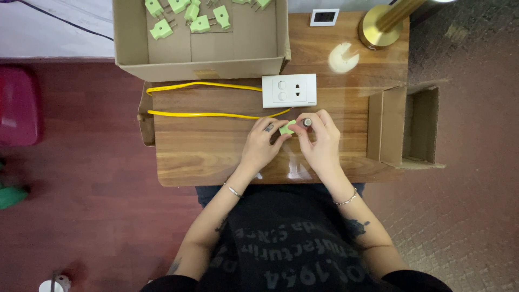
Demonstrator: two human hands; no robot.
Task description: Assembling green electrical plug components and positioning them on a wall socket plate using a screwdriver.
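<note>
My left hand (261, 145) pinches a small light-green plug (287, 128) over the wooden table (205, 151). My right hand (322, 141) is closed around a small tool with a round dark end (307, 123), held against the plug. Just beyond my hands lies a white socket plate (289, 90) with two round buttons and an outlet. A yellow cable (203, 114) loops from the socket plate across the table's left half.
A shallow cardboard box (205, 54) at the back holds several more green plugs (186, 16). An open cardboard box (411, 127) sits at the table's right edge. A brass lamp base (377, 30) and a small white device (324, 17) stand at the back right.
</note>
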